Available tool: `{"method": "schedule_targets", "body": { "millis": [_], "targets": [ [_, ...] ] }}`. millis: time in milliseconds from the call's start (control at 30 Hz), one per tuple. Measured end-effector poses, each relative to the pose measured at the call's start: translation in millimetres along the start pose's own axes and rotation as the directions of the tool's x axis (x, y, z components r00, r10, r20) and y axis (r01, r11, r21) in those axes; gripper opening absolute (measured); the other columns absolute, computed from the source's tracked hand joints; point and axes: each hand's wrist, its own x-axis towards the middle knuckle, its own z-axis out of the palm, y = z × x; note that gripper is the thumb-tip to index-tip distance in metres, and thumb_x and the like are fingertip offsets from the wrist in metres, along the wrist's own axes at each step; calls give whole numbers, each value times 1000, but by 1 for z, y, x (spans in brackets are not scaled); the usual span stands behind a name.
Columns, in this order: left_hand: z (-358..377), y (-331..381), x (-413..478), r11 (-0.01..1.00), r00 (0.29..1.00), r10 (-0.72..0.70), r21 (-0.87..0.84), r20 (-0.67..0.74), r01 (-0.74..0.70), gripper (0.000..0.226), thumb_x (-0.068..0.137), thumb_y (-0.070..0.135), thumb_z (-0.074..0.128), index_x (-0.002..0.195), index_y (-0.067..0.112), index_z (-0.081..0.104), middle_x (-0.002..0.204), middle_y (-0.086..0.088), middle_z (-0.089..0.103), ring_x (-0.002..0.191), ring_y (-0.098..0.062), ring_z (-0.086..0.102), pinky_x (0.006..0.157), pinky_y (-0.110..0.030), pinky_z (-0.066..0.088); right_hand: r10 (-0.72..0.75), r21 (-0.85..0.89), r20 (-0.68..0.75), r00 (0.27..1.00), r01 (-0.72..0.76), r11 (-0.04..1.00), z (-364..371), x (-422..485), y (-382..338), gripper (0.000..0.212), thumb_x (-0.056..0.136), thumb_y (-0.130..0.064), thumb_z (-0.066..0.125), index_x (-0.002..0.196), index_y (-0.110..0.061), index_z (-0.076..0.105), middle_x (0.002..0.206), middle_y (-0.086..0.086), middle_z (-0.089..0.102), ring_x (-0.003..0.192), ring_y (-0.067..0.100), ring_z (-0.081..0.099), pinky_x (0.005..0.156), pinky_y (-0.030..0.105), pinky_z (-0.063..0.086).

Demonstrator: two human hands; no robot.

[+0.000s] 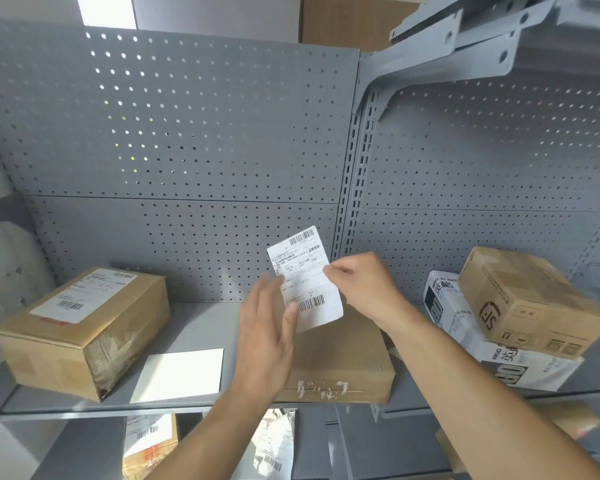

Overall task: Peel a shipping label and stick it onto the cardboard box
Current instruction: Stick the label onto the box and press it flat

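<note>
A white shipping label (307,271) with two barcodes is held upright above a flat cardboard box (340,355) on the grey shelf. My right hand (361,285) pinches the label's right edge between thumb and fingers. My left hand (269,327) is at the label's lower left, fingers spread, the thumb resting on the label's left edge near the lower barcode. The box under my hands has no label on the part of its top that shows, and torn tape marks its front face.
A blank white backing sheet (181,375) lies on the shelf (201,323) left of the box. A labelled cardboard box (80,330) stands far left. At the right, a brown box (530,299) rests on a white printed carton (465,327). Parcels lie on the lower shelf.
</note>
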Motion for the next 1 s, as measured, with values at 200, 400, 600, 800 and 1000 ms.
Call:
{"method": "schedule_targets", "body": {
  "millis": [200,400,600,800,1000],
  "targets": [
    [-1,-1,24,867,946,-322,-394,27,306,52,105,21,55,151,37,38,147,3,53,128,-14,58,107,-36,46,-27,122,-43,999,32,992,-7,-1,10,59,87,-46,55,89,13,58,86,37,59,68,14,39,64,31,34],
    [5,-11,38,678,899,-424,-618,113,397,43,97,5,67,131,27,55,118,-11,76,110,-26,73,97,-40,57,65,251,-48,997,-51,967,-9,-3,22,34,99,-26,59,97,7,67,113,33,62,79,13,49,60,32,43],
    [10,-7,43,595,888,-420,-683,186,424,15,93,-4,68,103,7,72,94,-10,81,83,-19,76,76,-29,62,88,260,-4,996,-84,962,-7,-3,34,26,101,-24,59,96,-7,77,105,15,75,80,12,58,57,22,49],
    [13,-19,51,671,869,-474,-580,142,461,12,91,1,74,95,9,80,87,-6,82,72,-13,75,67,-22,60,86,293,-10,996,-79,953,5,-3,48,18,98,-21,61,98,-12,77,101,12,78,81,14,66,71,34,54],
    [18,-23,57,760,903,-423,-510,82,402,12,90,6,77,97,15,81,74,6,80,61,1,67,61,-16,55,65,305,-19,998,-56,951,29,-10,52,51,91,-7,68,110,-55,70,104,-14,79,99,8,74,94,34,56]
  ]
}}
